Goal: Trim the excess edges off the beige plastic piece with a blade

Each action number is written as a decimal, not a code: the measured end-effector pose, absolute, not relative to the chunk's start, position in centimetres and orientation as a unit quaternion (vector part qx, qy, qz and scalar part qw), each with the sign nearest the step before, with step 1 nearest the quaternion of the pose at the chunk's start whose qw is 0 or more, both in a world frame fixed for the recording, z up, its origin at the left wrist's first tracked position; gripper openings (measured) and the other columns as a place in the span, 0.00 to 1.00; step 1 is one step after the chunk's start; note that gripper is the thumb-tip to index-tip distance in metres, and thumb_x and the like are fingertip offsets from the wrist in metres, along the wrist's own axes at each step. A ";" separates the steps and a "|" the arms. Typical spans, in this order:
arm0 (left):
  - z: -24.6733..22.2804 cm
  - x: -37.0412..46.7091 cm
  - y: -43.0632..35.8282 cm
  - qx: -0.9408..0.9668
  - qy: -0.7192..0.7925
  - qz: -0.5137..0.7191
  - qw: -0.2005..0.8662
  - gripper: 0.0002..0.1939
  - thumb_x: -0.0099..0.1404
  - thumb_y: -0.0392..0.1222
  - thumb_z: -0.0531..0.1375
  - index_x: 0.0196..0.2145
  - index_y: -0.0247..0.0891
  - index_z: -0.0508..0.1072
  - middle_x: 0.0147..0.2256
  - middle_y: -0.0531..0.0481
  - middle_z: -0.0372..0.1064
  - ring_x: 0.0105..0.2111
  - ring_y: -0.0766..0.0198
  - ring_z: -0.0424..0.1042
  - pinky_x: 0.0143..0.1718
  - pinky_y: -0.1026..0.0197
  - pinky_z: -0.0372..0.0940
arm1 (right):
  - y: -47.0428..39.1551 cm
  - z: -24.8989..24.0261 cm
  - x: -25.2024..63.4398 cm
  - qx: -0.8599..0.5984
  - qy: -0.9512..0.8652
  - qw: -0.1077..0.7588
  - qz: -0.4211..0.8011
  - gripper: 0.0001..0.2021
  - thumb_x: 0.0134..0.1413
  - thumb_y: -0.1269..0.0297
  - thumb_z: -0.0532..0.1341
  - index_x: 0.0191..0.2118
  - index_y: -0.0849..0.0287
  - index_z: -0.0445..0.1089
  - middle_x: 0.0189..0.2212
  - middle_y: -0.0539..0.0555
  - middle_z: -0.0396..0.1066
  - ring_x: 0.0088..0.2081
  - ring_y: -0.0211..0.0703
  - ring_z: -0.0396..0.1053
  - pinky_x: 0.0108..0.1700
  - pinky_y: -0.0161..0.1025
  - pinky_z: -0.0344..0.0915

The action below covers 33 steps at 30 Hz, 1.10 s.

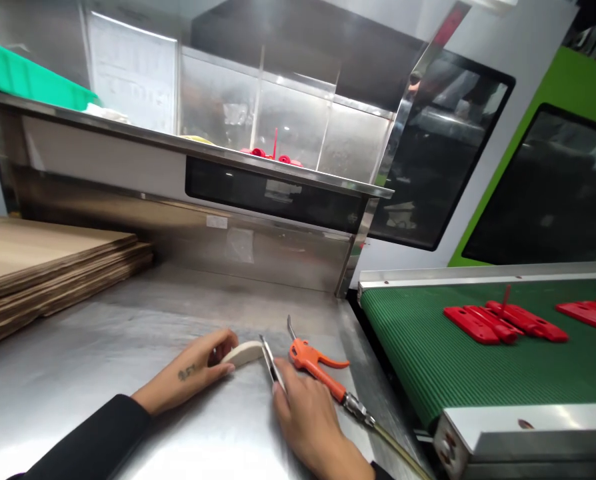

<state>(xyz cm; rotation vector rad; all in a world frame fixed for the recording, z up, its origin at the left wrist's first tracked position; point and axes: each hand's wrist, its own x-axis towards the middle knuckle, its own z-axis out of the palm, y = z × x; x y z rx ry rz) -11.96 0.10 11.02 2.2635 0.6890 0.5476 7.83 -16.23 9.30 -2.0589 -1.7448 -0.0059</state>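
My left hand [193,377] lies on the steel worktop [103,347] and grips a cream, flat, curved piece [243,352] by its near end. My right hand [305,417] rests on the worktop with its fingers on a thin metal blade-like tool [269,359] that touches the cream piece. An orange air blow gun [313,360] with a hose [393,443] lies just right of my right hand.
A stack of flat cardboard sheets [43,267] lies at the left. A green conveyor belt [453,360] at the right carries red plastic parts [503,323]. A steel shelf [203,147] above holds a green bin [23,77] and more red parts [273,155].
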 end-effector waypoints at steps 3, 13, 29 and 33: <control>10.9 -11.9 0.3 0.877 0.283 0.205 0.330 0.10 0.66 0.48 0.61 0.39 0.41 0.67 0.37 0.53 0.67 0.38 0.56 0.66 0.40 0.57 0.58 | -16.2 9.0 7.8 -0.752 -0.621 0.222 0.008 0.25 0.63 0.72 0.56 0.65 0.61 0.66 0.37 0.66 0.79 0.40 0.71 0.79 0.41 0.59 0.74; 11.1 -11.7 -0.5 0.879 0.278 0.208 0.325 0.10 0.65 0.49 0.60 0.36 0.40 0.71 0.34 0.53 0.69 0.36 0.56 0.67 0.39 0.58 0.58 | -15.7 8.7 8.1 -0.721 -0.655 0.226 0.001 0.28 0.64 0.68 0.57 0.68 0.61 0.62 0.40 0.63 0.80 0.40 0.67 0.79 0.41 0.59 0.76; 10.7 -11.9 -0.1 0.853 0.288 0.239 0.363 0.17 0.69 0.57 0.58 0.37 0.40 0.73 0.35 0.51 0.70 0.38 0.52 0.68 0.40 0.55 0.57 | -15.5 6.9 7.7 -0.726 -0.650 0.225 -0.021 0.30 0.61 0.69 0.57 0.69 0.57 0.61 0.39 0.64 0.79 0.39 0.67 0.78 0.41 0.59 0.75; 11.2 -11.9 0.1 0.801 0.278 0.287 0.446 0.19 0.70 0.61 0.55 0.37 0.42 0.68 0.34 0.52 0.68 0.38 0.54 0.67 0.41 0.55 0.59 | -15.6 7.1 7.9 -0.738 -0.625 0.254 -0.009 0.24 0.61 0.71 0.54 0.61 0.56 0.71 0.35 0.64 0.79 0.39 0.67 0.77 0.42 0.58 0.72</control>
